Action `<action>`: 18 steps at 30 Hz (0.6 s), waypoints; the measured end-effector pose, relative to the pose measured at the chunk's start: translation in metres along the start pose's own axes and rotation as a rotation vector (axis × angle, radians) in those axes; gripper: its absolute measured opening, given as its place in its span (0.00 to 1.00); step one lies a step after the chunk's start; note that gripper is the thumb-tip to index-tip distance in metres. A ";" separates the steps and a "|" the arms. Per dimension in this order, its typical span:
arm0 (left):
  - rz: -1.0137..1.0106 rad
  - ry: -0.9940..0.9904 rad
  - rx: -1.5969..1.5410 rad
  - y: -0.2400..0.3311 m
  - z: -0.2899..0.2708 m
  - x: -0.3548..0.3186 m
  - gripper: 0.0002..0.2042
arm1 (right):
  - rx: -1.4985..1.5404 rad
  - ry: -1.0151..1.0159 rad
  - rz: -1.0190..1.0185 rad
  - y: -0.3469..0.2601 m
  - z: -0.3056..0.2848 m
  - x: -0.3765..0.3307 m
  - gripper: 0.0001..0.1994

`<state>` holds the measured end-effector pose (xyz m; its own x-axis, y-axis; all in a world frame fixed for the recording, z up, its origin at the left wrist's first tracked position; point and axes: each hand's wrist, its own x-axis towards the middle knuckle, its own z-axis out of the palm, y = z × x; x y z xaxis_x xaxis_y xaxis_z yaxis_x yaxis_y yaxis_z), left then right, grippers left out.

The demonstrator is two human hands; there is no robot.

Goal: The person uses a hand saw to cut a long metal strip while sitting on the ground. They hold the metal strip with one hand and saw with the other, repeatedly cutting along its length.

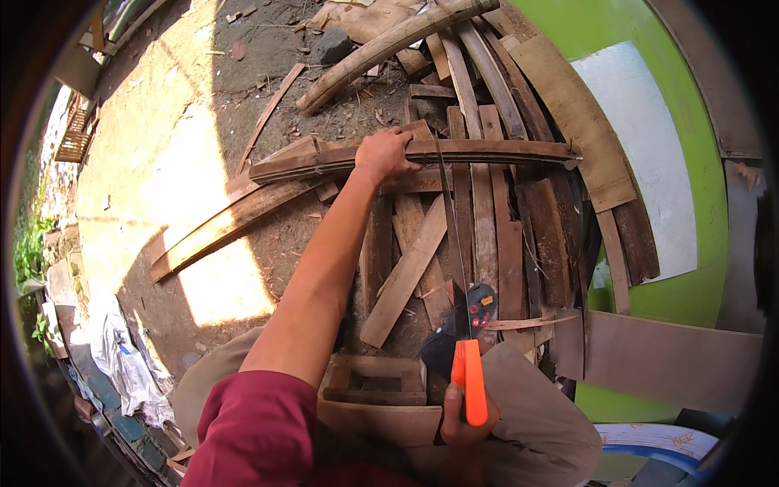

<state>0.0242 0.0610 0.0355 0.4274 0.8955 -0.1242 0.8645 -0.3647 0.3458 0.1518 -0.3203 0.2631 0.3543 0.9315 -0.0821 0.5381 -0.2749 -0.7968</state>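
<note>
The long plank [422, 154] lies crosswise on the wood pile [487, 235], well ahead of the person. The left hand [385, 154] clasps it near mid-length. The right hand [464, 422], close to the lap, grips the saw's orange handle [471, 381], blade [450, 219] reaching across the plank.

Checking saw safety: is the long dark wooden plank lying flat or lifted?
Lifted: the left hand holds the long dark wooden plank above the pile of planks.

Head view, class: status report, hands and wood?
Left hand gripping the long plank. Right hand holding the orange-handled saw, blade upright beside it. Loose boards stacked underneath.
</note>
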 end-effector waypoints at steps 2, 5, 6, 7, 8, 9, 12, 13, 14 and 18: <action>-0.039 -0.097 -0.004 0.004 -0.006 0.003 0.33 | 0.055 0.031 -0.011 0.009 0.012 0.017 0.08; -0.014 -0.075 0.003 -0.002 -0.002 0.004 0.31 | 0.086 0.048 -0.006 0.005 0.033 0.039 0.11; -0.020 -0.085 -0.001 -0.003 0.002 0.006 0.31 | 0.075 0.063 -0.028 0.006 0.041 0.044 0.11; -0.017 -0.107 -0.007 -0.002 0.003 0.006 0.30 | 0.063 0.083 -0.038 0.007 0.050 0.047 0.12; -0.019 -0.103 -0.022 -0.004 0.003 0.006 0.30 | 0.048 0.090 -0.031 0.008 0.055 0.049 0.11; -0.021 -0.098 -0.038 -0.006 0.003 0.007 0.30 | 0.040 0.083 -0.041 0.013 0.057 0.048 0.10; -0.017 -0.118 -0.066 -0.005 -0.002 0.009 0.31 | 0.049 0.073 -0.052 0.021 0.058 0.048 0.08; -0.010 -0.132 -0.074 -0.003 -0.004 0.009 0.31 | 0.101 0.066 0.035 0.024 0.059 0.044 0.08; 0.021 -0.145 -0.094 -0.003 -0.006 0.009 0.32 | 0.151 0.059 0.123 0.029 0.060 0.037 0.08; 0.073 -0.173 -0.231 -0.025 0.001 0.015 0.34 | 0.181 0.033 0.147 0.013 0.061 0.036 0.07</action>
<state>0.0091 0.0835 0.0236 0.5420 0.8049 -0.2416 0.7553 -0.3405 0.5600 0.1251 -0.2755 0.2131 0.4452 0.8754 -0.1883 0.3337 -0.3573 -0.8723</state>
